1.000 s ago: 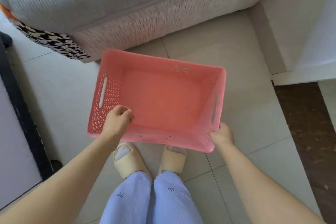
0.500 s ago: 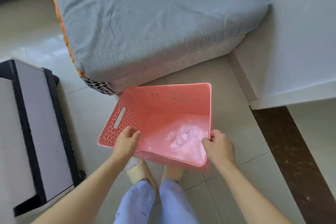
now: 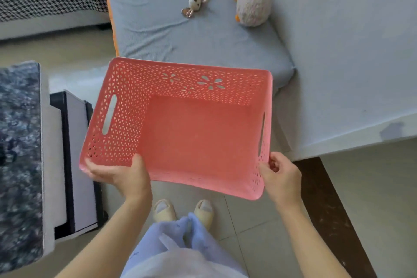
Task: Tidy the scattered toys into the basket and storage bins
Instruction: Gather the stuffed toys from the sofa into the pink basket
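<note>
**Empty basket held short of the toys**

The pink basket [image 3: 198, 133] hangs over the floor, its long axis left to right, its far rim overlapping the sofa cushion [image 3: 203, 38]. The left hand [image 3: 117, 176] grips the near left corner, thumb inside; the right hand [image 3: 282, 176] curls its fingers round the near right rim. Farther off lie the small plush keychain [image 3: 196, 2] and round plush bird [image 3: 252, 4], nearer the right hand.

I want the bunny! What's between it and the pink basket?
Only bare grey cushion lies between the small bunny toy and the pink basket, head view.
</note>
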Tool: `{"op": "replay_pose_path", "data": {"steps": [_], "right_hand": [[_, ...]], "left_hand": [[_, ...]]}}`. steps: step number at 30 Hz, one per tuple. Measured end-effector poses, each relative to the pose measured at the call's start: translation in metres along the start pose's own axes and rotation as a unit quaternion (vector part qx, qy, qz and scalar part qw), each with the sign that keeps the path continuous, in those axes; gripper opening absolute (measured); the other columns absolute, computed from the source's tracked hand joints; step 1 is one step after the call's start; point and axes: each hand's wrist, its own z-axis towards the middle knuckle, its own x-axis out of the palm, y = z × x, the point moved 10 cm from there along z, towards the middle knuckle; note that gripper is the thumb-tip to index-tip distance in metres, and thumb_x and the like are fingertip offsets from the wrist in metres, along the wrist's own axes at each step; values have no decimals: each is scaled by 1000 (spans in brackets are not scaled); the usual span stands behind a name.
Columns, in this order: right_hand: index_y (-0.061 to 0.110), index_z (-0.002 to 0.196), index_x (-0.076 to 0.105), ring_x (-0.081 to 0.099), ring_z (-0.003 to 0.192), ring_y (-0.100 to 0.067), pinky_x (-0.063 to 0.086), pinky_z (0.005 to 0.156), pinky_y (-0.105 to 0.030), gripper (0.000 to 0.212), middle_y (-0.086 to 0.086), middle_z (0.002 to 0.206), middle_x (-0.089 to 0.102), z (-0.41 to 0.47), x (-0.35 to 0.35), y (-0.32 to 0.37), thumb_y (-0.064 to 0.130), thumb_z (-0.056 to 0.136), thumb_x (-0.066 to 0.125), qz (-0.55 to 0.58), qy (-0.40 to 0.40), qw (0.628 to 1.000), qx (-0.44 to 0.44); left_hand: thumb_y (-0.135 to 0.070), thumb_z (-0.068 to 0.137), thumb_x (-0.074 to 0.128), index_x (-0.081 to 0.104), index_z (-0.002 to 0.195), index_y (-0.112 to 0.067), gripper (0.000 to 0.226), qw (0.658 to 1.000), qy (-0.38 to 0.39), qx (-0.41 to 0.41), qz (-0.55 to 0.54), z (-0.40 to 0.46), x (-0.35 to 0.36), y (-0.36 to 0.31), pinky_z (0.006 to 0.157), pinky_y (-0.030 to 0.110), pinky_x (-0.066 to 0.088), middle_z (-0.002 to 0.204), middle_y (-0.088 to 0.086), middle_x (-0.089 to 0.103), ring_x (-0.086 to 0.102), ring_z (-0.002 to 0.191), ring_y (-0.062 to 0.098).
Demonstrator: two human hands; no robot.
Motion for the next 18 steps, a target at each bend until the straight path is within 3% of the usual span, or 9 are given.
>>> {"op": "replay_pose_path", "data": {"steps": [2,4,6,7,8,10,14,16,18], "right_hand": [[3,73,61,55,64,-27,46,57,-36,8,-12,69,64,5,7,16,4,81,61,30,-5,1000,-6],[4,68,59,49,59,-22,41,53,-32,12,-15,66,62,10,23,32,5,81,60,53,2,999,-2],[5,63,55,42,56,-17,35,52,-31,17,-16,60,57,13,46,52,6,79,61,88,14,996,-1],[7,59,52,38,54,-14,32,52,-29,21,-11,53,52,13,59,63,6,78,61,104,21,994,-2],[11,55,49,34,51,-12,30,51,-28,26,-1,47,46,12,72,73,5,77,61,112,30,993,1],[15,54,48,33,50,-11,30,52,-28,29,8,45,43,10,103,96,5,77,62,123,59,991,8],[10,69,60,51,56,-14,50,61,-40,11,-1,58,60,18,171,136,9,78,66,155,160,974,32],[8,76,62,60,61,-14,55,70,-39,7,-2,65,68,24,206,163,10,82,65,185,218,957,39],[13,75,64,64,64,-13,54,67,-31,14,-1,68,70,34,227,191,14,88,60,197,221,955,34]], "left_hand": [[4,77,53,2,146,-9,87,999,-24,35,-15,6,-12,-25,111,19,25,152,14,-15,7,141,20],[0,80,58,0,147,-11,89,996,-26,-67,-43,20,-12,-21,112,35,30,155,13,-7,16,140,22],[-6,83,60,16,143,-13,75,963,57,-239,-109,19,10,-4,89,44,49,136,12,36,46,110,25],[-5,84,58,28,134,-9,58,939,137,-285,-137,15,29,-3,72,43,55,110,10,49,50,88,23],[-1,85,54,35,121,-8,42,922,200,-298,-141,12,43,-7,57,39,57,89,9,50,49,74,22],[8,83,45,39,107,-8,30,931,234,-257,-108,30,48,-23,42,32,55,75,10,47,49,64,21],[18,82,37,47,81,-6,26,958,209,-175,-84,101,39,-66,35,25,49,72,10,53,52,60,24],[18,82,37,51,86,-6,28,962,222,-138,-75,146,40,-86,42,27,50,74,11,58,55,62,24],[18,82,37,53,103,-1,32,965,233,-101,-59,193,41,-107,53,30,50,82,13,62,59,67,25]]}}
